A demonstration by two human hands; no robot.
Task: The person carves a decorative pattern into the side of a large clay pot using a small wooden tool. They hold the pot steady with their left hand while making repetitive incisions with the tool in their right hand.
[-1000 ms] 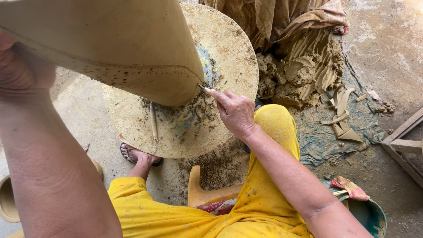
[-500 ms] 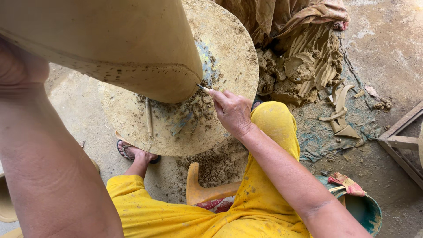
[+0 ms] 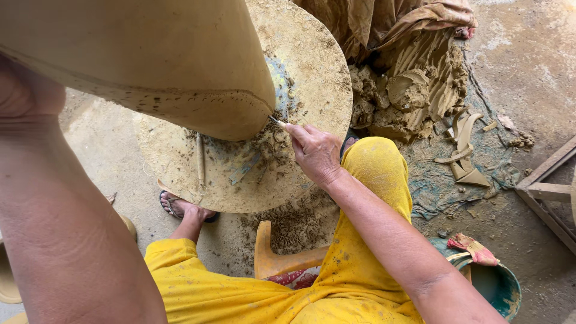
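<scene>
Above a round, clay-caked potter's wheel (image 3: 300, 90) on the floor, a person in yellow clothing is holding a large tan unfired clay vessel (image 3: 150, 60) tilted across the upper left of the scene. The right hand (image 3: 315, 150) is pressing a thin, light-coloured trimming tool (image 3: 277, 122) against the vessel's lower rim, its fingers (image 3: 300, 133) pinching narrowly around the tool. The left hand (image 3: 24, 90) is bracing the vessel at the far left edge, though how its fingers are sitting cannot be told, as they are hidden behind the clay. A slim wooden stick (image 3: 200, 159) is lying on the wheel just below the vessel. To the right, a heap of wet brown clay (image 3: 408, 90) is sitting beside the wheel, and a teal bucket (image 3: 498, 285) is standing at the near right.
</scene>
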